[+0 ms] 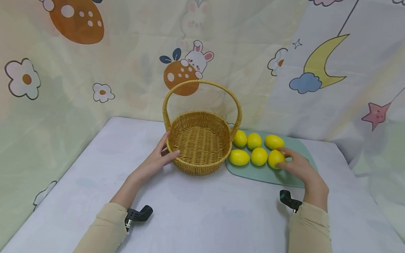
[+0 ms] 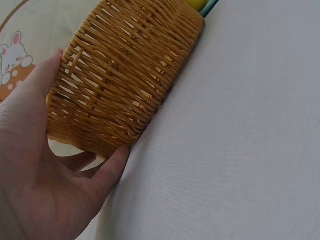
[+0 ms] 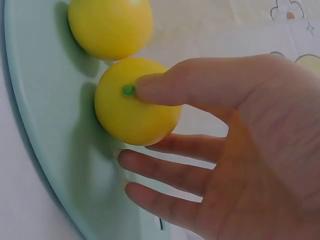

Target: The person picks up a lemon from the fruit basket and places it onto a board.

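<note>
A round wicker basket (image 1: 200,170) with a tall arched handle stands on the table, nothing inside it. My left hand (image 1: 155,160) grips its left side, thumb and fingers spread around the woven wall (image 2: 125,70). To the right, several yellow lemons (image 1: 259,156) lie in two rows on a green board (image 1: 271,178). My right hand (image 1: 299,166) pinches the front-row lemon at the right end (image 3: 125,117), thumb on one side near its green stem tip. The index finger is partly hidden behind that lemon; the other fingers extend below it in the right wrist view.
The white table (image 1: 202,217) runs back to a printed fabric backdrop (image 1: 134,52) with bunnies, flowers and a moon. The basket's right side stands close to the board's left edge. A black wrist camera (image 1: 139,214) sits on each sleeve cuff.
</note>
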### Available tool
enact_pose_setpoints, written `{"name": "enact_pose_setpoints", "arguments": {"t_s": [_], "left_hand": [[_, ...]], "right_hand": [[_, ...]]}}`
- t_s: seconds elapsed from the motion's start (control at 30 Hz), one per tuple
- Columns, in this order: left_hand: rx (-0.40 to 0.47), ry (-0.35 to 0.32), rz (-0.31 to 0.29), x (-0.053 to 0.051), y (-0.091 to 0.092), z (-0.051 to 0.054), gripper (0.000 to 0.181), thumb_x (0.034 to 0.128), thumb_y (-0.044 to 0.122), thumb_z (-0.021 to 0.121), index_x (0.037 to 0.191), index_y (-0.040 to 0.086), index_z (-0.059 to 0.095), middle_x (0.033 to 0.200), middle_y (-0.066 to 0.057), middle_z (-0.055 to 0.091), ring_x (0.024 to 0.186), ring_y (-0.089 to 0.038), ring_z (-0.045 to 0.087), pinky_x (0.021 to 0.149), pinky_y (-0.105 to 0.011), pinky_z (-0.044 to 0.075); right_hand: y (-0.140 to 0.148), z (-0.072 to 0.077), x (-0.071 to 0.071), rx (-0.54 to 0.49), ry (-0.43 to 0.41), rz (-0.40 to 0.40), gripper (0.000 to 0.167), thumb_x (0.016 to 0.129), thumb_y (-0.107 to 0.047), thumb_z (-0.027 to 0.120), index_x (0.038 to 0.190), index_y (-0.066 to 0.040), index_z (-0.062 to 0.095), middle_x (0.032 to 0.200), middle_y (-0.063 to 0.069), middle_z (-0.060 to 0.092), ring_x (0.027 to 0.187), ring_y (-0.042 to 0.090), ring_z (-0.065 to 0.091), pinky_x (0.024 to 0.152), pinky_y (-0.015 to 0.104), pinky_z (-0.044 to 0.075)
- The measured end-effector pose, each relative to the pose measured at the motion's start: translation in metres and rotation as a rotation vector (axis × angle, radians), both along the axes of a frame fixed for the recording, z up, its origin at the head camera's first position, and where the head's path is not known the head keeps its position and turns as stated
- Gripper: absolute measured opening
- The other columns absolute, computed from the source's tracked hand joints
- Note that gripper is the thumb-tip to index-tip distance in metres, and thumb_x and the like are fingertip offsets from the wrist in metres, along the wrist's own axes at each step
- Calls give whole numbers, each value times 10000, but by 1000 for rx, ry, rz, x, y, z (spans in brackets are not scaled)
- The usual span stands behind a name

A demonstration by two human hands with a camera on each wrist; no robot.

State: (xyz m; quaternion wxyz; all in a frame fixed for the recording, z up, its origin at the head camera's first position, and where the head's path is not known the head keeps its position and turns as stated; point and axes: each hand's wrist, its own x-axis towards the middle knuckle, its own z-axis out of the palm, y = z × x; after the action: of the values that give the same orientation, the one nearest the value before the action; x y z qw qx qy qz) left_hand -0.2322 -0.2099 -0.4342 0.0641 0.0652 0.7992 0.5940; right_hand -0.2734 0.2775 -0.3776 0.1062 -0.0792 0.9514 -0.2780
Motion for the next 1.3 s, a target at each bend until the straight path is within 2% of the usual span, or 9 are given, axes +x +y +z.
{"name": "enact_pose_setpoints", "arguments": {"t_s": [0.3, 0.63, 0.83, 1.03, 1.3], "left_hand": [[-21, -10, 3, 1, -3, 0, 853, 907, 605, 611, 1494, 605, -9, 1684, 35, 15, 1545, -341, 150, 1207, -589, 231], [-19, -11, 6, 0, -2, 0, 860, 907, 607, 610, 1499, 598, -13, 1686, 27, 7, 1545, -348, 146, 1205, -604, 222], [-7, 1, 3, -3, -1, 2, 863, 902, 606, 620, 1500, 598, -2, 1685, 26, 16, 1544, -337, 157, 1201, -572, 264], [-11, -16, 11, -4, -5, -2, 861, 902, 598, 625, 1498, 602, 4, 1686, 9, 19, 1546, -337, 150, 1200, -558, 273], [-4, -6, 12, -6, -6, -3, 856, 901, 596, 628, 1491, 614, 7, 1686, -15, 36, 1541, -340, 168, 1188, -532, 312]], "right_hand": [[-3, 3, 2, 28, -5, 9, 755, 915, -339, 629, 1536, -39, 321, 1466, 334, 398, 1328, 527, 361, 1037, 734, 317], [-1, 13, 2, 22, -18, 35, 726, 964, -335, 592, 1538, -9, 290, 1456, 348, 393, 1274, 524, 422, 998, 705, 379], [0, 22, -2, 47, -25, 32, 710, 988, -384, 553, 1544, -31, 287, 1478, 339, 377, 1291, 533, 398, 991, 711, 375], [-4, 18, -6, 6, -8, 62, 659, 1002, -351, 546, 1526, -15, 327, 1466, 339, 402, 1296, 518, 416, 1011, 685, 383], [-9, 24, 3, 16, -12, 29, 665, 1011, -364, 525, 1533, -13, 309, 1495, 351, 364, 1328, 539, 393, 1012, 691, 393]]}}
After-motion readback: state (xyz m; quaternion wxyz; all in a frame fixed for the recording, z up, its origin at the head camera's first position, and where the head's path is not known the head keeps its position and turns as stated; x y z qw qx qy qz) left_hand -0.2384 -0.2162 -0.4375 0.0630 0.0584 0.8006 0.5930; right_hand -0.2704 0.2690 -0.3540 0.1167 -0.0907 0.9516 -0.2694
